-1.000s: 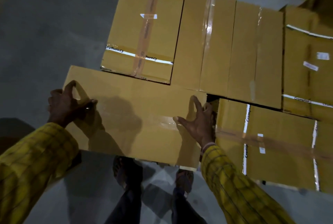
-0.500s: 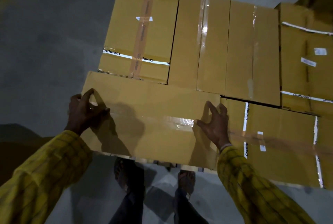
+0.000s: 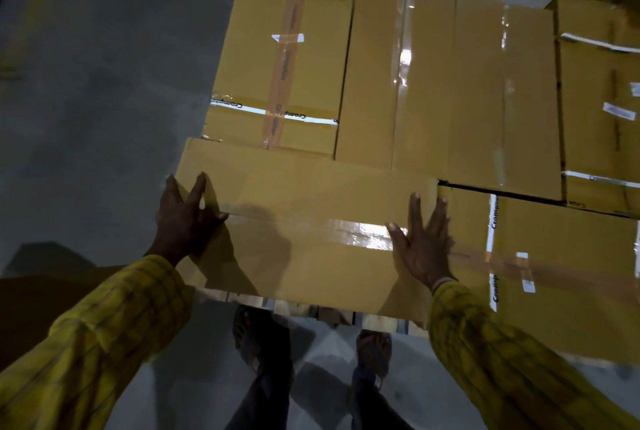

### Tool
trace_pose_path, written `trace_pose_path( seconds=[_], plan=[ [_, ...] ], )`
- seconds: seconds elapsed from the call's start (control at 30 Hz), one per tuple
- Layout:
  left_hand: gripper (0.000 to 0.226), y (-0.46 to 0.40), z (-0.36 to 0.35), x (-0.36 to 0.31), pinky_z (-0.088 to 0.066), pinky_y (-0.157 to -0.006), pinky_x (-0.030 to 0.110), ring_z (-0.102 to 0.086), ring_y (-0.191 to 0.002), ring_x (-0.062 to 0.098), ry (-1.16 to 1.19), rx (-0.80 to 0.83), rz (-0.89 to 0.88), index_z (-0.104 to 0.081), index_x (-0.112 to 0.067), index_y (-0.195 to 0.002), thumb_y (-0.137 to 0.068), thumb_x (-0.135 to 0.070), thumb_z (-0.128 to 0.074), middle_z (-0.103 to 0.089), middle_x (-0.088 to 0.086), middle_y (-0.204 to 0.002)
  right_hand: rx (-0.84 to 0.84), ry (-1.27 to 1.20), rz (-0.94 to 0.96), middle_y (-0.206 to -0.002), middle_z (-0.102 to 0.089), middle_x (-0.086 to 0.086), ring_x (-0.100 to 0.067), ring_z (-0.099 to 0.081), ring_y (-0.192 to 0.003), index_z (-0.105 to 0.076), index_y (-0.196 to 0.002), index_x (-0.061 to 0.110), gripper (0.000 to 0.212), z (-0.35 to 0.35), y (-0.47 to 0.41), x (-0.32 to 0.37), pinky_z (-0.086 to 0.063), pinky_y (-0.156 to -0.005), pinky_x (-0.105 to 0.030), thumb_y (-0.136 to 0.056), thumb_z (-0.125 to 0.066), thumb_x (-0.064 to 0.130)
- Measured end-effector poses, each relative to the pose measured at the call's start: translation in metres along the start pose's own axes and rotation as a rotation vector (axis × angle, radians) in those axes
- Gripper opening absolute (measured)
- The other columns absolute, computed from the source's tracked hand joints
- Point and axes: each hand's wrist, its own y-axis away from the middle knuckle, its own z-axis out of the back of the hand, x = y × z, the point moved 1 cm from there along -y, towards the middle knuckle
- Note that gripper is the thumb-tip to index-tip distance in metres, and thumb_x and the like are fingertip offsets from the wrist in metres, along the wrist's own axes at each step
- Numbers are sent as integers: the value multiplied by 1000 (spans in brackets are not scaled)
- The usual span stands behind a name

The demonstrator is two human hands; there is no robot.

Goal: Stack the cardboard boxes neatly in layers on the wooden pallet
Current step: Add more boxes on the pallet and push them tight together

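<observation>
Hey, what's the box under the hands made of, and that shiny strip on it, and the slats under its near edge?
Box: matte tan cardboard, by its flat folded flaps. Strip: likely clear plastic packing tape, since it glares along the seam. Slats: pale, seemingly bare wood, probably the pallet, though dim light leaves it uncertain.

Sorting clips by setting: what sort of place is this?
Probably a warehouse or loading area: taped cardboard boxes packed in a layer on a wooden pallet, standing on a bare concrete floor.

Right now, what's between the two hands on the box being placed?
In the head view, only the box's own top lies between the left hand and right hand: bare cardboard crossed by a glossy tape strip.
</observation>
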Motion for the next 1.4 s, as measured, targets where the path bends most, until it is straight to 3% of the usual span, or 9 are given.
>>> trace_pose_path(
  seconds=[0.1,0.2,0.33,0.5,0.63,0.77,0.97,1.23,1.4],
  plan=[
    [97,1,-3,-21,-25,-110,75,-8,-148,62,-97,25,-51,-28,-23,-163,-84,-47,-81,-6,40,-162,45,-24,-9,-168,31,-2,-41,18,-156,14,-157,53,87,6,0,1,-6,-116,-75,-93,-38,78],
    [96,-1,-20,-76,-24,-108,79,-10,-147,64,-180,74,-379,-33,-27,-160,-80,-62,-72,-10,35,-165,56,-107,-28,-168,32,-2,-40,19,-156,15,-159,48,92,11,3,-1,-5,-118,-71,-95,-44,74],
    [86,3,-58,-208,-16,-117,74,3,-154,52,-216,156,-836,-20,-29,-164,-93,-73,-40,0,23,-170,-26,-158,-69,-168,30,0,-35,16,-157,15,-160,45,86,18,17,-23,-3,-122,-67,-100,-42,67],
    [81,5,-92,-365,3,-122,64,13,-156,43,-194,97,-1044,-11,-23,-166,-101,-68,-30,8,17,-171,-273,-87,-204,-173,8,-6,-34,5,-159,-1,-164,39,74,37,50,-82,-4,-121,-70,-101,-26,69],
    [85,-23,-115,-434,3,-119,73,10,-157,43,-288,90,-987,-12,-28,-166,-96,-74,-26,3,16,-172,-446,-33,-448,-172,-3,-17,-49,-1,-156,-21,-165,30,76,19,96,-131,-10,-114,-79,-99,-31,69],
    [82,-46,-140,-446,11,-114,73,9,-157,39,-371,171,-841,-5,-41,-164,-95,-80,-25,6,7,-173,-354,17,-469,-172,10,-18,-51,13,-154,-17,-165,32,82,-20,108,-148,-18,-108,-84,-97,-39,72],
    [69,-43,-151,-445,-12,-116,73,-13,-156,37,-427,112,-860,-17,-46,-161,-100,-75,-26,-13,4,-172,-393,-8,-485,-171,11,-18,-49,15,-155,-19,-164,30,90,-27,99,-143,-17,-110,-80,-93,-46,77],
    [75,-42,-147,-444,-20,-115,69,-15,-155,39,-447,147,-864,-19,-42,-162,-95,-75,-20,-13,6,-172,-296,67,-470,-171,12,-21,-51,15,-154,-16,-165,32,94,-24,101,-145,-23,-108,-81,-89,-36,85],
    [88,-43,-139,-447,-12,-121,66,-9,-157,36,-442,212,-861,-13,-40,-164,-86,-81,-7,-6,5,-173,-175,-47,-531,-167,30,-13,-45,33,-150,6,-164,38,96,-5,92,-125,1,-112,-80,-85,-6,91]
  ],
)
